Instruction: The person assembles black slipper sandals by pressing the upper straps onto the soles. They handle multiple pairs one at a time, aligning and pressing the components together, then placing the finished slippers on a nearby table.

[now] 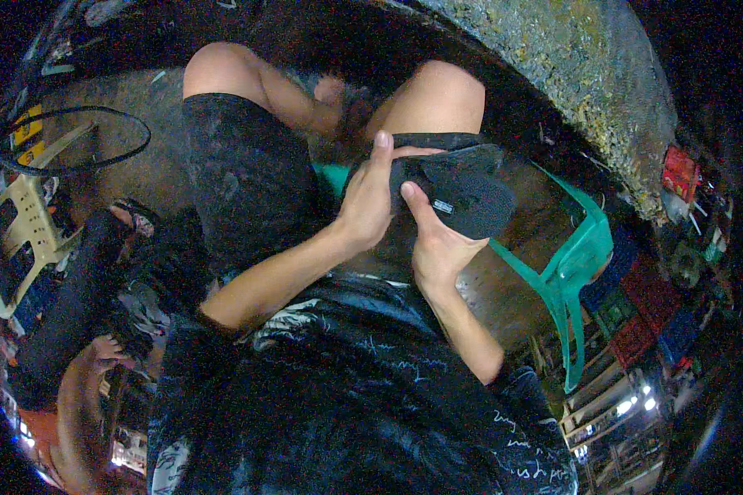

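Left hand (367,202) grips black piece (480,198) at left, right hand (442,246) at near edge

There are two hands, one left hand (366,202) and one right hand (439,252), and two bare knees (221,70). At least one black, sole-like piece (475,194) shows, its layers too dark to count, with one pale label (443,206). Two plastic seats, one green seat (582,247) and one beige seat (29,210), and one black hoop (149,137) are visible.

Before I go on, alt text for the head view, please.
The wearer's left hand and right hand hold a black piece with a small pale label. A green plastic chair is at right, a cream plastic chair at left, and a rough slab at upper right.
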`<state>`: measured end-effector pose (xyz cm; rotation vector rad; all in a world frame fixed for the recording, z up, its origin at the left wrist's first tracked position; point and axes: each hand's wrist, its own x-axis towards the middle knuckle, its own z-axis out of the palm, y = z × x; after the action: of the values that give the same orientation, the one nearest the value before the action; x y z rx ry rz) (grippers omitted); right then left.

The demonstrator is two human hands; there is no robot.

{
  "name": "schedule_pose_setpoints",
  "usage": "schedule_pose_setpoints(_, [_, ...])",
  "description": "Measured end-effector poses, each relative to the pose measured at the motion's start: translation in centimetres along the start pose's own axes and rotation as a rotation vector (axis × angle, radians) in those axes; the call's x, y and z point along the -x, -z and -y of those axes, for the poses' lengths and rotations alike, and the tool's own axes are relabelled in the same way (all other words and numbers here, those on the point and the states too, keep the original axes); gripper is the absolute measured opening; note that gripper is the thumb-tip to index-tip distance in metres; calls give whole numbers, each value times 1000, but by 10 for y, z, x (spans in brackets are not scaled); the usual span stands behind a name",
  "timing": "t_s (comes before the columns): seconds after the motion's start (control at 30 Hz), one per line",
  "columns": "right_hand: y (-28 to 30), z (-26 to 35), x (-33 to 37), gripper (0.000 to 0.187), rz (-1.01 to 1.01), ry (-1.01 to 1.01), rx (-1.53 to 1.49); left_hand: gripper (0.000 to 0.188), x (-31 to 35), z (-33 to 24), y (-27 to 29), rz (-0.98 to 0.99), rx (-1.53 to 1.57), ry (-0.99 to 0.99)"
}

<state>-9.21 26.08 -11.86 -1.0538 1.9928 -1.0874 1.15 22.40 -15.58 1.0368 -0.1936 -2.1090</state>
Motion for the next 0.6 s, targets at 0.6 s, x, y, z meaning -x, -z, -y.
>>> schedule_pose_setpoints(0.6, [30,-25,-4,14,85,209,112,59,-31,-4,-39,-668,-713,20])
